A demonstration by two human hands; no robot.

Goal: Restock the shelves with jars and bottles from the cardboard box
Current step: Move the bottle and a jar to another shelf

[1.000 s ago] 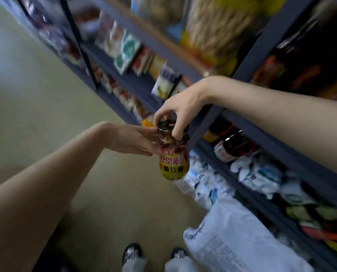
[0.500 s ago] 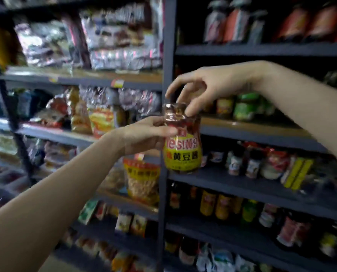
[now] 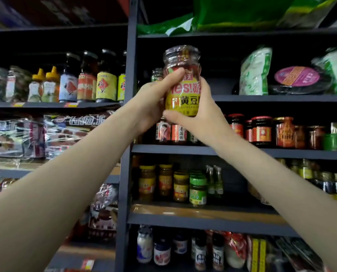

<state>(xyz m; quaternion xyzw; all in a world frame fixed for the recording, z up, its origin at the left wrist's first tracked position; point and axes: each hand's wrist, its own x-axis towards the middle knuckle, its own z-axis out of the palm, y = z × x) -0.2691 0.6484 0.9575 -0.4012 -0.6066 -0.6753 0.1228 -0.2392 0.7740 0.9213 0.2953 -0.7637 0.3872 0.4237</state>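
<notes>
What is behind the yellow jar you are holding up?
Behind the yellow-label jar stands a dark shelf bay; a small green-capped jar peeks out beside it. Anything directly behind is hidden by the jar and hands.

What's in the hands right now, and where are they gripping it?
A yellow-labelled sauce jar, held by both hands: left hand wraps the label's left side, right hand cups the lower right and base.

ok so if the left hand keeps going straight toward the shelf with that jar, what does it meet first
Probably the small green-labelled jar standing just behind the left hand and its yellow-labelled sauce jar; depth is unclear.
</notes>
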